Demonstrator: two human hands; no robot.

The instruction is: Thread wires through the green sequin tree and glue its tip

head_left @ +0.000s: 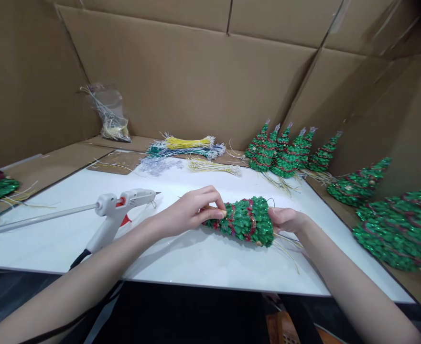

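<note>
A small green glittery Christmas tree with red garland lies on its side, its base to the right. My left hand covers its narrower end, thumb and fingers pinched on a small gold-coloured piece against the branches. At the base, my right hand grips the tree, with some fingers hidden behind or inside it. Thin yellow and dark wires trail from the base onto the white board. Left of my hands stands a white glue gun with a red trigger and a long glue stick in its back.
Several finished-looking trees stand at the back right, and two larger ones lean along the right side. Bundled wires lie at the back. A plastic bag sits in the left corner. Cardboard walls enclose the board.
</note>
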